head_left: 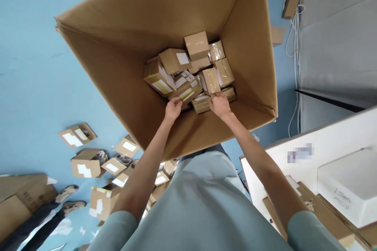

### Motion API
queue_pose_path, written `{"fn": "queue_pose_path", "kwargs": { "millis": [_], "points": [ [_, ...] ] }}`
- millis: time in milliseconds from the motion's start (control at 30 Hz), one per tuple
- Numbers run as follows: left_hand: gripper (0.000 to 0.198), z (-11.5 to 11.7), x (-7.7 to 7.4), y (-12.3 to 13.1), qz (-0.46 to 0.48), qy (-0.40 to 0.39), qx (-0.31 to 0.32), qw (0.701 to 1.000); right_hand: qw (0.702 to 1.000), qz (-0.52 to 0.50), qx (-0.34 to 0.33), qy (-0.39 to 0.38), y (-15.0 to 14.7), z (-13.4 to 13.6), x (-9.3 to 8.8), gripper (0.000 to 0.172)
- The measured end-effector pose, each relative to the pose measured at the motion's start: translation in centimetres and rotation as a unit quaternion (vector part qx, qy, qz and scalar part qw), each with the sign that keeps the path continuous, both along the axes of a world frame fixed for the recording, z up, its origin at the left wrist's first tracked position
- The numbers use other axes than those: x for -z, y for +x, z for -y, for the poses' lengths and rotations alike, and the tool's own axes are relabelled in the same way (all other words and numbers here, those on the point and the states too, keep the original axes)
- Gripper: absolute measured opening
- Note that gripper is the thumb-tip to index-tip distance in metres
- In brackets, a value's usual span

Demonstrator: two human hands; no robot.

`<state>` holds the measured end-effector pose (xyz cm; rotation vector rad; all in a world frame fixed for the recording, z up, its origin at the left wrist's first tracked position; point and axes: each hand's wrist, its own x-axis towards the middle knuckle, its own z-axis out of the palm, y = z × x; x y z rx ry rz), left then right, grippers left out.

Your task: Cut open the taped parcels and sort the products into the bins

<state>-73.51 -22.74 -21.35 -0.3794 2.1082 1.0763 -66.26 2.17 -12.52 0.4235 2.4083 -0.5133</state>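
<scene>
A large open cardboard carton [165, 4] stands before me, with several small taped cardboard boxes piled at its bottom. Both my arms reach down inside. My left hand [173, 109], its fingers curled, grips the near corner of a small cardboard box [191, 93] bearing a white label and yellowish tape. To its right, my right hand [219, 104] has its fingers bent over the near end of another small cardboard box [211, 80], wrapped in shiny clear tape. The fingertips of both hands are partly hidden. Beside the right hand lies a flat taped box [202, 104].
Opened small boxes [86, 162] lie on the blue floor [35, 66] at left. Another person's legs and shoes [66, 200] show at lower left. On the right are a white bin [347, 184], flattened cardboard [324, 219] and loose white cables [296, 55] along a grey wall.
</scene>
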Motion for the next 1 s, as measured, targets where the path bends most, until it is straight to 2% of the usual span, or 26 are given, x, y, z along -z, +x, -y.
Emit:
{"fn": "queue_pose_path", "kwargs": {
  "millis": [133,267,333,400,467,533,600,767,900,1000],
  "points": [
    [0.034,-0.7,1.0,-2.8,-0.029,-0.034,0.007,0.999,1.0,0.017,-0.015,-0.01,-1.9,-0.8,2.3,0.042],
    [0.061,0.3,2.7,-8.1,-0.104,-0.11,0.009,0.988,0.999,0.037,-0.025,-0.016,-4.0,-1.5,5.1,0.038],
    [0.08,1.4,4.5,-11.2,-0.139,-0.144,0.014,0.98,0.999,0.038,-0.03,-0.025,-5.2,-1.4,6.8,0.038],
    [0.096,2.4,6.7,-13.7,-0.159,-0.17,0.063,0.971,0.998,0.036,-0.036,-0.039,-6.2,-0.9,8.7,0.038],
    [0.103,3.0,8.9,-14.8,-0.146,-0.183,0.118,0.965,0.997,0.033,-0.039,-0.057,-7.1,-0.1,10.8,0.039],
    [0.101,3.1,10.6,-14.4,-0.137,-0.185,0.153,0.961,0.996,0.026,-0.039,-0.078,-7.8,0.9,12.8,0.04],
    [0.092,2.9,11.6,-13.3,-0.156,-0.176,0.165,0.958,0.994,0.018,-0.039,-0.101,-8.4,2.3,14.5,0.041],
    [0.071,3.0,11.7,-12.0,-0.205,-0.119,0.176,0.956,0.985,0.016,-0.008,-0.17,-10.0,7.0,17.8,0.04],
    [0.072,2.3,10.7,-11.4,-0.222,-0.08,0.203,0.95,0.965,-0.002,0.125,-0.232,-12.0,11.3,20.2,0.043],
    [0.077,0.8,9.7,-8.7,-0.228,-0.041,0.174,0.957,0.929,-0.032,0.251,-0.27,-12.8,13.3,22.1,0.05]
  ]
}}
